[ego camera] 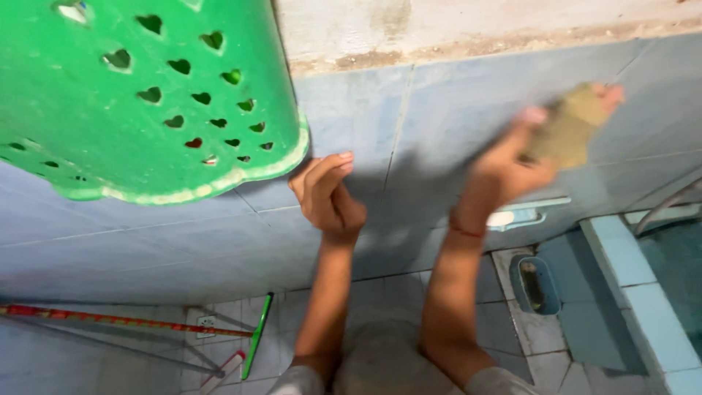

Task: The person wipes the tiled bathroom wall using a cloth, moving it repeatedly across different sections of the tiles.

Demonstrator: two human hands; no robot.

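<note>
Scrub pad pressed to the tiled wall

The right hand [512,172] pinches a blurred olive-brown scrub pad [569,132] flat against the blue wall tiles [409,124]; it looks light, soft and bendable, best gripped across its back. The left hand [327,194], loosely curled, holds nothing beneath a green basket [146,102].

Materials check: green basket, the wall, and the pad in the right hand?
Green basket: moulded plastic by its look, heart-shaped cut-outs, smooth sheen. Wall: pale blue glazed ceramic tile, grout lines visible. Pad in the right hand: blurred; tan, looks like sponge or scouring fibre.
</note>
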